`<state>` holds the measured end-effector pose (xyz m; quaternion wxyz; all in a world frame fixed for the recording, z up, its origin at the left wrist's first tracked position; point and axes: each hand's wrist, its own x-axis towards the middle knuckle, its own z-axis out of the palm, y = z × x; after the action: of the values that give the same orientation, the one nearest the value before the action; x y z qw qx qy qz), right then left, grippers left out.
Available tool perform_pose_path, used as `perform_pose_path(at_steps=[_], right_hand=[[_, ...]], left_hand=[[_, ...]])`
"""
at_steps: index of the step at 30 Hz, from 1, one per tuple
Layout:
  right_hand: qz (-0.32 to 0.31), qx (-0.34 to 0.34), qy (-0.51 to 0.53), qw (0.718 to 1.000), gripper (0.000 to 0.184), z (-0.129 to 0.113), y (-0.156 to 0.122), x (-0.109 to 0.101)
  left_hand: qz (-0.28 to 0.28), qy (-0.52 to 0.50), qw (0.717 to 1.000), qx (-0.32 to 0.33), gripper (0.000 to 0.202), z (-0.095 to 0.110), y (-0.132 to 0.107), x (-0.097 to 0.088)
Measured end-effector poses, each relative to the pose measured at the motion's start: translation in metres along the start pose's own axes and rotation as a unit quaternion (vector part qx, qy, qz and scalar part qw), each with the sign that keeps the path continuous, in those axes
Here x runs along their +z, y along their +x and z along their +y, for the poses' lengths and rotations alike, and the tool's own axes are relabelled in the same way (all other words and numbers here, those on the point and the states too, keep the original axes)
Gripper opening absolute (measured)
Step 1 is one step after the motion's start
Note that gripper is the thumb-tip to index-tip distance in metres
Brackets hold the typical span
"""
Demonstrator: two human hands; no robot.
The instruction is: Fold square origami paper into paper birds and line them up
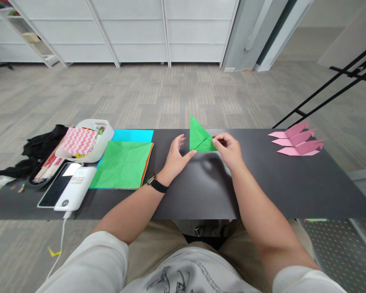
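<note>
A folded green origami paper (199, 136) is held up over the middle of the dark table (201, 199), its tall point upward and a crease running across it. My right hand (229, 149) pinches its right corner between thumb and fingers. At the paper's lower left edge is my left hand (178, 156), fingers spread apart and the thumb tip at or just touching the edge. Whether that thumb presses on the paper I cannot tell. Nothing is gripped in the left hand.
Green paper sheets (122, 165) lie on blue paper (134, 135) to the left. Beyond them are a white basket (105, 140), a phone (56, 187), a white power bank (76, 189) with cable and black cloth (45, 140). Several pink folded paper birds (299, 140) stand at right.
</note>
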<state>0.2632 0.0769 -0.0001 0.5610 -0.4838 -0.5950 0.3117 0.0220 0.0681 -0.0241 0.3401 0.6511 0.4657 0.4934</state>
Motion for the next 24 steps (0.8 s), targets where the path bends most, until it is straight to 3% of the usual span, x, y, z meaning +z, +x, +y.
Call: perform_pose_path(at_steps=[4, 9, 13, 15, 20, 24], right_hand=[[0.006, -0.015, 0.035, 0.999, 0.025, -0.008, -0.002, 0.003], [0.003, -0.049, 0.029, 0.998, 0.025, -0.005, -0.004, 0.003], [-0.024, -0.098, -0.007, 0.995, 0.049, -0.005, -0.004, 0.001], [-0.043, -0.128, -0.037, 0.99, 0.042, -0.009, -0.005, -0.001], [-0.034, -0.155, -0.072, 0.985, 0.004, -0.021, -0.005, -0.003], [-0.023, -0.126, -0.094, 0.987, 0.005, -0.022, -0.005, -0.003]], left_hand=[[-0.013, 0.014, 0.999, 0.04, 0.022, 0.008, 0.0, -0.003], [0.033, 0.039, 0.994, 0.094, 0.018, 0.021, 0.0, -0.009], [0.039, 0.058, 0.989, 0.131, 0.016, 0.021, 0.0, -0.009], [0.035, 0.068, 0.988, 0.136, 0.013, 0.02, -0.001, -0.008], [0.032, 0.081, 0.988, 0.129, 0.006, 0.021, 0.0, -0.009], [0.028, 0.079, 0.991, 0.101, 0.005, 0.024, 0.001, -0.011]])
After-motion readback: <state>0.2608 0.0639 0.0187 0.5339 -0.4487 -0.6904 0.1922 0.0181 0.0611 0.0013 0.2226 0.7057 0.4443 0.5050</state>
